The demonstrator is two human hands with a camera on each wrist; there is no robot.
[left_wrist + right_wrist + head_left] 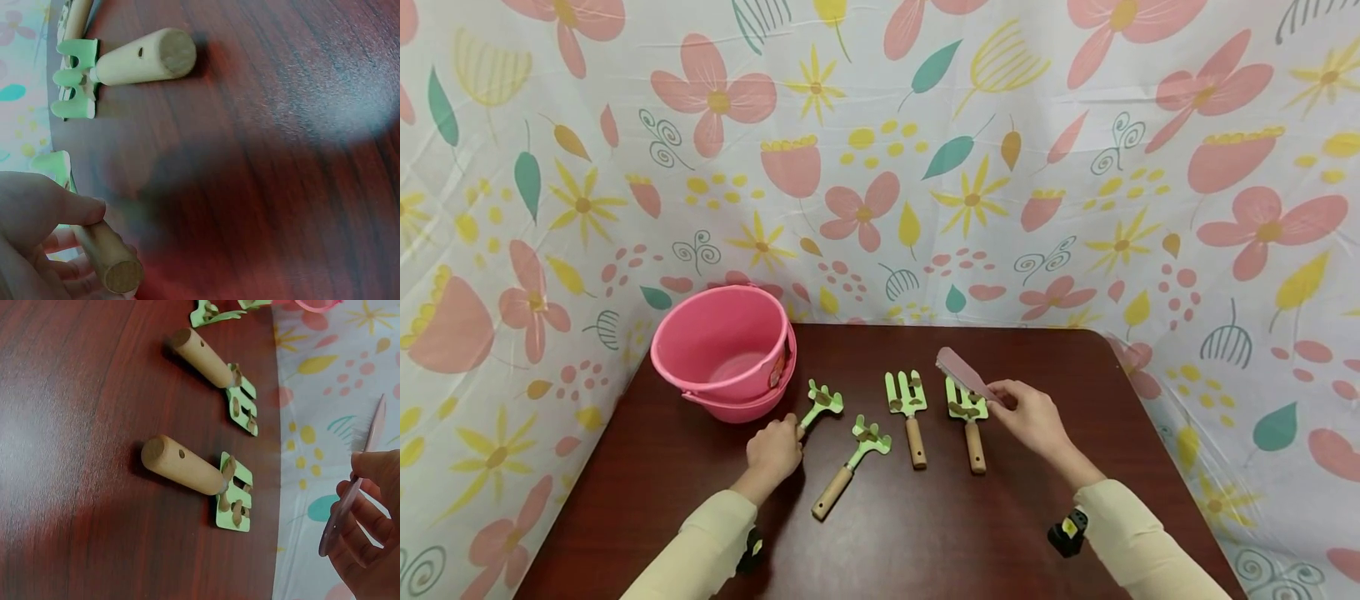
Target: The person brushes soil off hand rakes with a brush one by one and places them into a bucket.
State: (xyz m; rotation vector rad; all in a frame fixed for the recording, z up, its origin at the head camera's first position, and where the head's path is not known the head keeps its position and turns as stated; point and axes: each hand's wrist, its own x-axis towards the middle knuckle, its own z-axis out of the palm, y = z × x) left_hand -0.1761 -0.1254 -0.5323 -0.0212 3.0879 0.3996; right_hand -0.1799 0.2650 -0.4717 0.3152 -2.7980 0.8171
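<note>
My left hand (773, 454) grips the wooden handle of a small green hand rake (824, 398); the left wrist view shows thumb and fingers round the handle (103, 253). Between the thumb and fingers of my right hand (1032, 418) is a pink brush (961, 372), its bristles showing along one side in the right wrist view. That brush overlaps the tines of a green hand fork (973, 442) in the head view. Left of it lie another hand fork (914, 437) and a second hand rake (838, 487). Brown clumps cling to the green tines of these tools.
Two pink buckets, one nested in the other (722, 333), stand at the table's back left, close beyond my left hand. Flower-printed cloth (865, 125) hangs along the back and sides of the dark brown wooden table (925, 533).
</note>
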